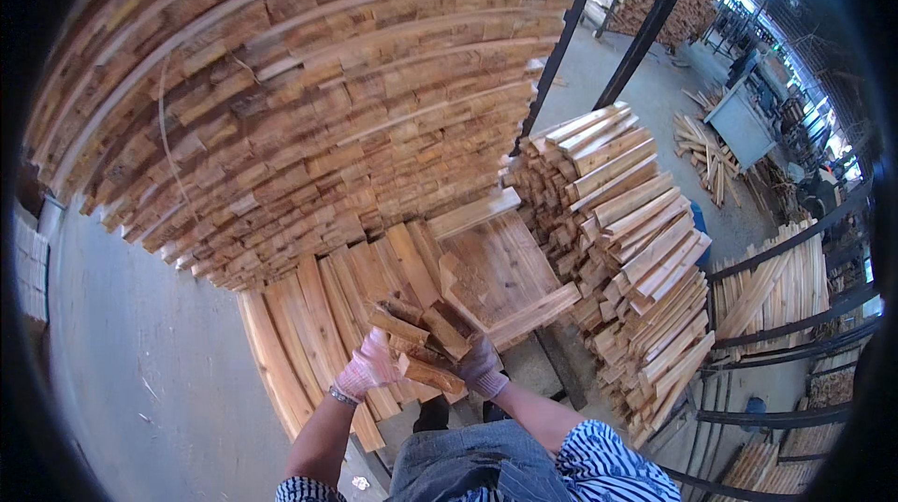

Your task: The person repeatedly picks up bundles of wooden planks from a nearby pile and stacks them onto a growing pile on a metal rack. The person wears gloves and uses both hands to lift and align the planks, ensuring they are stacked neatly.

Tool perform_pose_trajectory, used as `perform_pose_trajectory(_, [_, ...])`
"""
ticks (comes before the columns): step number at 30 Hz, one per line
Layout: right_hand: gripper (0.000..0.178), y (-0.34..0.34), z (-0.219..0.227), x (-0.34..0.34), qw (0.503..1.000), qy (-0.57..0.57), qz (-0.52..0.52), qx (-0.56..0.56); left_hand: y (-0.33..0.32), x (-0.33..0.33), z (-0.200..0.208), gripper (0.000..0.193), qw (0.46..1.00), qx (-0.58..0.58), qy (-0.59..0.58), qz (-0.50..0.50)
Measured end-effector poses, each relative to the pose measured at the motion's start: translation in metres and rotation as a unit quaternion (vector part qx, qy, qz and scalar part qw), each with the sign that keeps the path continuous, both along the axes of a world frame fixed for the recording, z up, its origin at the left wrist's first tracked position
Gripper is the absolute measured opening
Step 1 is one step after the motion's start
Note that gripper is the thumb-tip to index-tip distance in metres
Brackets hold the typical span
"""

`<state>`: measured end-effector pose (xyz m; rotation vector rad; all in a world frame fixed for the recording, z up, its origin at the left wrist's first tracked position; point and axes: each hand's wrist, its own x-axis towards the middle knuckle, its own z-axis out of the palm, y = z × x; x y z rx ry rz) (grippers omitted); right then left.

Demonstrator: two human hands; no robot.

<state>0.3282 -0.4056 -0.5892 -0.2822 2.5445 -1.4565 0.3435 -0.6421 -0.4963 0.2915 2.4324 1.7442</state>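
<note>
On the far left is a grey concrete floor [140, 352], smooth and dusty. Above it rises a tall wall of stacked boards [299, 100], layer on layer, with rough cut ends in brown and pale yellow.

Below that wall lies a low pile of flat planks [309, 334], long and thin, fanned out side by side. The person stands at the near edge of this low pile.

The left hand [367, 366] wears a pink and white work glove and has a watch at the wrist. It is closed around the left end of a bundle of short wood pieces [426, 338]. The right hand [482, 366], in a grey glove, grips the right end of the same bundle. Both hands hold it up just above the near edge of the low pile, in front of the person's striped sleeves.

The wood pieces are stiff and hard, and they will not bend. They look dry and rough, with sharp corners and splinters, so gloves help. One piece would be light, but many together likely feel heavy. They are loose, so they could slide apart. I think the best hold is at both ends, squeezing inward.

To the right stands another stack of pale sticks [627, 249], ends pointing out. Past it are black metal racks [795, 315] holding more sticks.
</note>
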Motion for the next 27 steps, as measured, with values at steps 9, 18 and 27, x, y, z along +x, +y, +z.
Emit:
perform_pose_trajectory(9, [0.112,0.015,0.099,-0.070,0.999,0.012,0.047,-0.022,0.039,-0.046,0.037,0.101,0.868,0.399,-0.286,0.080])
perform_pose_trajectory(18, [0.112,0.070,0.141,-0.170,0.919,-0.248,0.065,0.300,0.046,-0.058,-0.068,0.096,0.853,0.135,-0.325,0.384])
perform_pose_trajectory(27, [0.109,0.091,-0.053,-0.209,0.847,-0.154,0.001,0.509,0.093,-0.110,-0.183,0.085,0.788,-0.277,-0.373,0.403])
